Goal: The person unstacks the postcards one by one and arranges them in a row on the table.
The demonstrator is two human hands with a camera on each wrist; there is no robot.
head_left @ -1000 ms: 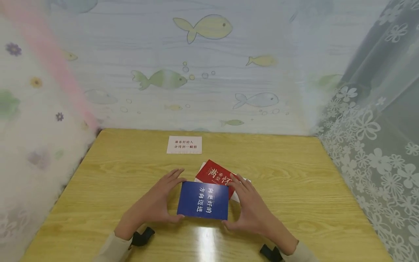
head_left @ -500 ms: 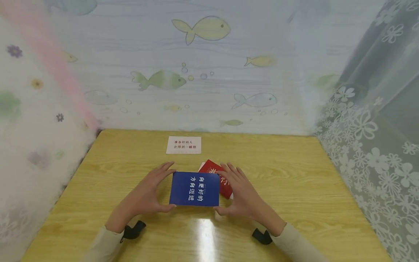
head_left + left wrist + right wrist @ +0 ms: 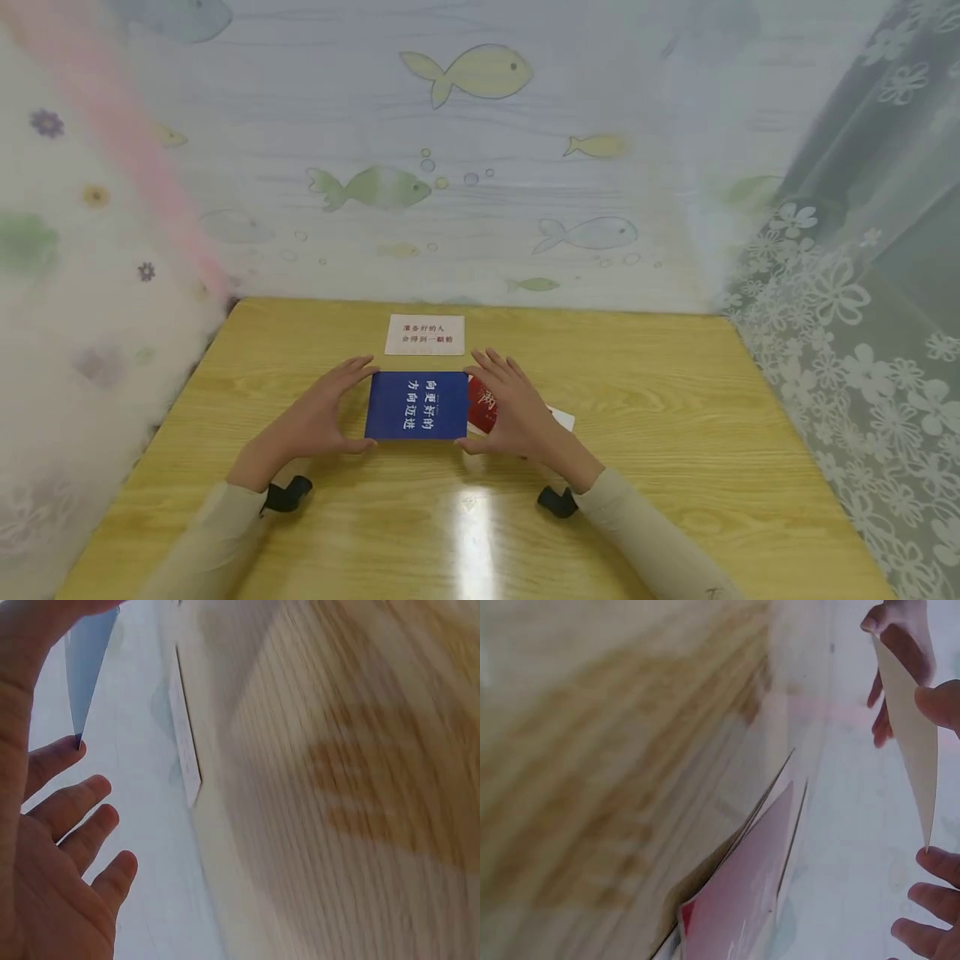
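Observation:
A blue card with white Chinese characters is held level above the table between both hands. My left hand pinches its left end, thumb at the near corner and index finger at the far one. The right hand grips the other end likewise. In the right wrist view the card's pale underside shows, well clear of the tabletop. Under the right hand lies a red card, partly hidden, on top of white cards. Farther back rests a white card with red characters.
The wooden table ends at a fish-patterned wall covering behind. A lace curtain borders its right side, and a flowered sheet its left. Black wrist mounts stick out below the sleeves.
Both hands have carried the blue card to the left and away from the body, toward the white card at the back. The red card's left part now shows beside it.

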